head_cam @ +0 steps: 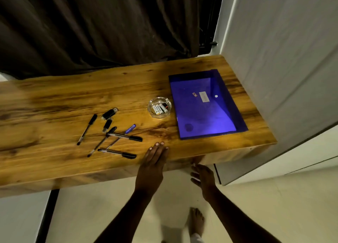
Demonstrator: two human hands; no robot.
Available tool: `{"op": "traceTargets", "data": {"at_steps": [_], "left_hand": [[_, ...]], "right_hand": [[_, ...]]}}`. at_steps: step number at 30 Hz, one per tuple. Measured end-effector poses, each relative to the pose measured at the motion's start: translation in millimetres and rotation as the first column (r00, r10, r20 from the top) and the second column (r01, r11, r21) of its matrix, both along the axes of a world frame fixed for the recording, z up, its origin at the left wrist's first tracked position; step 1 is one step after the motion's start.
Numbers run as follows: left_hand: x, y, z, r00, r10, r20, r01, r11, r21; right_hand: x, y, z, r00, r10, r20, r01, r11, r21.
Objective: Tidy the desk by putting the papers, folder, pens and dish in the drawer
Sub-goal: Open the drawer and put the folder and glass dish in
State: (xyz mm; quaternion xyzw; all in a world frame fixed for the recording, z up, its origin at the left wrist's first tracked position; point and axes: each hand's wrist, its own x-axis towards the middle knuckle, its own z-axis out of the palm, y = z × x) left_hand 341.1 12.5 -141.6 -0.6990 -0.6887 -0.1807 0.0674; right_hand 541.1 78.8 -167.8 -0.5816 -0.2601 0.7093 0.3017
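Observation:
A blue translucent folder (pixel 204 105) lies flat at the right end of the wooden desk (pixel 54 100), with papers showing faintly inside. Left of it stands a clear glass dish (pixel 159 107) holding batteries. Several pens (pixel 117 138) lie scattered near the desk's middle, beside two small black USB sticks (pixel 109 113). My left hand (pixel 154 160) rests flat on the desk's front edge, fingers together, holding nothing. My right hand (pixel 203 177) hovers just below the front edge with fingers spread, empty. No open drawer is visible.
A dark curtain (pixel 100 27) hangs behind the desk. A white wall or cabinet panel (pixel 283 69) stands close against the desk's right end. Pale floor (pixel 91 215) lies below, with a bare foot (pixel 196 220) on it.

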Motion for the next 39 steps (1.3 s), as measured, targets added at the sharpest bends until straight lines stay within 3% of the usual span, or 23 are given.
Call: {"op": "traceTargets", "data": {"at_steps": [3,8,13,20,31,33,36,39], "left_hand": [[1.7,1.3,3.5,1.000,0.007,0.026,-0.006,1.000,-0.015],[1.7,0.9,9.3,0.992,0.000,0.128,-0.002,1.000,0.008],[-3.4,0.9,15.7,0.987,-0.010,0.161,0.022,0.997,-0.077],[-10.8,-1.1,23.7,0.988,-0.028,0.149,0.057,0.979,-0.194],[-19.4,4.3,36.9,0.941,-0.072,0.331,0.174,0.941,-0.289],[-20.3,3.8,36.9,0.950,-0.080,0.302,0.177,0.934,-0.310],[-13.0,-5.6,32.8,0.993,-0.078,0.091,0.105,0.933,-0.344],[3.3,-22.6,28.0,1.000,0.000,0.004,0.001,0.959,-0.283]], "right_hand": [[-7.5,7.8,-11.3,0.962,-0.148,-0.229,0.097,0.970,-0.221],[-11.8,13.8,-15.5,0.906,-0.226,-0.358,0.148,0.961,-0.233],[-5.8,9.4,-39.1,0.883,-0.254,-0.395,0.151,0.950,-0.274],[2.2,6.2,-41.8,0.872,-0.317,-0.373,0.179,0.916,-0.360],[9.4,-15.1,-38.0,0.889,-0.344,-0.302,0.213,0.895,-0.392],[14.2,-25.8,-42.4,0.894,-0.352,-0.277,0.230,0.891,-0.391],[22.0,-35.6,-41.6,0.907,-0.362,-0.213,0.267,0.889,-0.372],[24.2,-34.7,-24.8,0.867,-0.474,-0.154,0.421,0.862,-0.283]]}}
